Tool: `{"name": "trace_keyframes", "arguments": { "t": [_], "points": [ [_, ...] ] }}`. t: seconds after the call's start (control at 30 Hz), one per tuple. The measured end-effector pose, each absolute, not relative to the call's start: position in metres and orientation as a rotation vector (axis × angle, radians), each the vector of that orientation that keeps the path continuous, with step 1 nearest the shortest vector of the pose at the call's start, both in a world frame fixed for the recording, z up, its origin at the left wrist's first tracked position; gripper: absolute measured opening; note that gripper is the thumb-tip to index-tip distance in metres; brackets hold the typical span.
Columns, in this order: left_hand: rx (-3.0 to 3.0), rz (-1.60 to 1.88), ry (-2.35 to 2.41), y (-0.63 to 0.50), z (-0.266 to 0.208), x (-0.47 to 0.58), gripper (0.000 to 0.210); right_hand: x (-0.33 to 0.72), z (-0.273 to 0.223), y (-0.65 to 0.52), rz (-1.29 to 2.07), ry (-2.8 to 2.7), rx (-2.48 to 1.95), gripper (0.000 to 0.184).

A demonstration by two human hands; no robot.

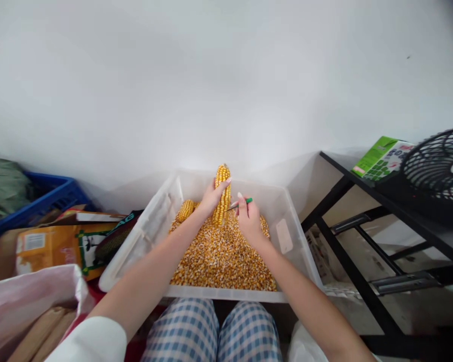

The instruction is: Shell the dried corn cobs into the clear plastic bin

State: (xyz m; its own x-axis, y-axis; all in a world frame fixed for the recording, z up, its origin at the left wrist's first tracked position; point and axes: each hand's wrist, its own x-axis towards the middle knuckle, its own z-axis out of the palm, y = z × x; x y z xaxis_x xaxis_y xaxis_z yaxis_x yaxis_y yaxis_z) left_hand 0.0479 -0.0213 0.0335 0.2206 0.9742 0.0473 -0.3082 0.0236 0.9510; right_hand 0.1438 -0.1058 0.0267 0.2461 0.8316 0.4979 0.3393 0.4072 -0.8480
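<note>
A yellow ear of corn [222, 191] stands nearly upright, with my left hand [211, 196] wrapped round its side. My right hand [248, 217] is closed on a screwdriver with a green handle [248, 200]; its thin metal shaft points left and meets the cob's right side. Whether the tip is pushed between the kernels is too small to tell. Below both hands, loose corn kernels [226, 261] fill much of a translucent plastic bin [245, 293]. Another ear of corn [185, 209] lies on the kernels at the bin's far left, partly behind my left forearm.
A black folding table [362, 188] on the right carries a green and white box [381, 158] and a black fan [438, 161]. Left of the bin are a blue crate [62, 196], an orange package [49, 246] and a white bag [56, 279]. A white wall [226, 90] rises behind.
</note>
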Motion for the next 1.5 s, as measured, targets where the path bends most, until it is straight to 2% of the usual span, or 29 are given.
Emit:
{"name": "trace_keyframes", "arguments": {
  "t": [0.27,0.57,1.5],
  "points": [
    [1.288,1.236,0.761,-0.036,0.040,0.054,0.040,0.155,0.023,-0.092,0.693,-1.105,-1.166,0.038],
    [1.007,1.220,0.753,-0.015,0.034,0.045,0.050,0.150,0.040,-0.104,0.618,-1.089,-1.017,0.031],
    [0.927,1.255,0.805,-0.011,0.035,0.037,0.057,0.139,0.024,-0.112,0.535,-1.273,-1.044,0.032]
  ]
}}
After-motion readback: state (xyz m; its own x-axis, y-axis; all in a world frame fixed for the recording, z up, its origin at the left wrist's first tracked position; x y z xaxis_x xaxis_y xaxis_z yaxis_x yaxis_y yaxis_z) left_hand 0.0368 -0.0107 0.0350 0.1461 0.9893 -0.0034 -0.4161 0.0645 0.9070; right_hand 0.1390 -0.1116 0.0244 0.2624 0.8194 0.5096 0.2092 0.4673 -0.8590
